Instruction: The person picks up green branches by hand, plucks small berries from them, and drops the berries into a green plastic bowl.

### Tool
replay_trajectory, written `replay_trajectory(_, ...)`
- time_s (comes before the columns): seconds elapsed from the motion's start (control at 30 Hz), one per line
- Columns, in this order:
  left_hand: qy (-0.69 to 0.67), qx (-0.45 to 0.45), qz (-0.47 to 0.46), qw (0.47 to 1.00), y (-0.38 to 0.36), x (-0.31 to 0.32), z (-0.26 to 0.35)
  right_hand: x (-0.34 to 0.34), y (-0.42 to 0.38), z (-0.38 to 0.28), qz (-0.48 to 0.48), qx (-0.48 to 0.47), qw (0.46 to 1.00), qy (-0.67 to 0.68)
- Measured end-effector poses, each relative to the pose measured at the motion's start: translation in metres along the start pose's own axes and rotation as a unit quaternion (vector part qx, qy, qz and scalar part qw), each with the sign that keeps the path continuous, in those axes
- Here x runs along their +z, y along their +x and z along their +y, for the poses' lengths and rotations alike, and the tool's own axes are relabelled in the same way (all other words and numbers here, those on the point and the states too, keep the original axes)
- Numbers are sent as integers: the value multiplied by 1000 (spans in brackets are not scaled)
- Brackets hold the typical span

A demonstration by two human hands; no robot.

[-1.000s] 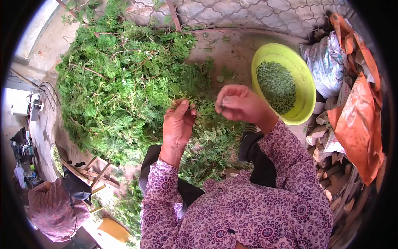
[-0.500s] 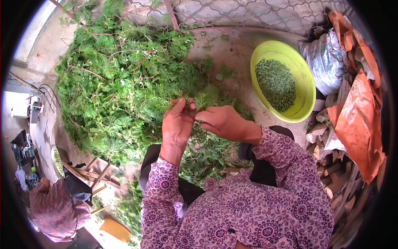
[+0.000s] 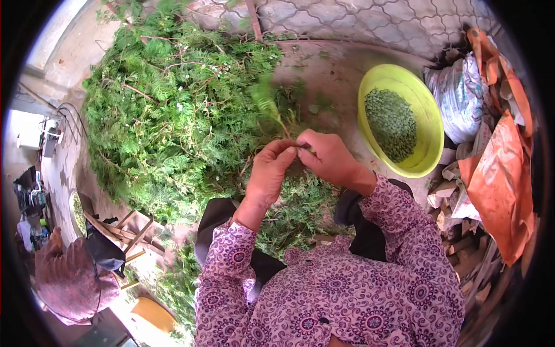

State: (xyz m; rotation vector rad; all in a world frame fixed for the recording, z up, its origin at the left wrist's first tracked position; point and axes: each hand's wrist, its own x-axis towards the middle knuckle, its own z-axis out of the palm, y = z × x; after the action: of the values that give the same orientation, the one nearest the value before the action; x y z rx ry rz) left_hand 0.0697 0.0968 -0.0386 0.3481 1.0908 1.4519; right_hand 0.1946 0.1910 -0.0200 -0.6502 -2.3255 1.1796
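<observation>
Left hand: our left hand [image 3: 267, 176], at the centre of the frame, pinches the stem of a conifer sprig [image 3: 285, 127] between thumb and fingers.
Right hand: our right hand [image 3: 332, 162] meets it fingertip to fingertip, closed on the stem's lower end.
Sprig: it rises above our fingertips, its leafy top blurred.
Cut branches: we have a green conifer heap [image 3: 156, 127] filling the upper left, reaching beside our hands.
Basin: a yellow-green plastic basin [image 3: 429, 136] sits tilted at upper right, holding small green cones or berries [image 3: 390, 124].
Right edge: white sack [image 3: 459, 101], orange sheet [image 3: 500, 188], split firewood [image 3: 462, 251].
Lower left: another person [image 3: 72, 277], near a yellow container [image 3: 152, 314].
</observation>
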Motion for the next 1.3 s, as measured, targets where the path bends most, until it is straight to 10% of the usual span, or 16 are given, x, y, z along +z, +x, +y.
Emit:
replay_trajectory(0.3,1,47,27,999,7,-5,-11,0,1,5,-20,-48,998,41)
replay_trajectory(0.47,61,51,38,996,2,-6,-11,-15,6,22,75,-140,958,-237)
replay_trajectory(0.57,41,70,57,995,0,-10,-7,-70,11,31,174,40,968,-176)
replay_trajectory(0.8,32,108,78,991,-3,-10,5,-168,-33,145,312,172,734,-578)
replay_trajectory(0.9,35,120,98,987,-2,-8,8,-145,-25,92,167,297,918,-204)
replay_trajectory(0.97,28,126,97,987,-1,-7,5,-91,-21,49,107,161,981,2)
replay_trajectory(1.1,22,147,103,984,3,-8,4,9,-23,-12,-56,96,985,135)
replay_trajectory(1.3,-49,111,120,985,-10,-25,21,26,6,-14,20,99,973,206)
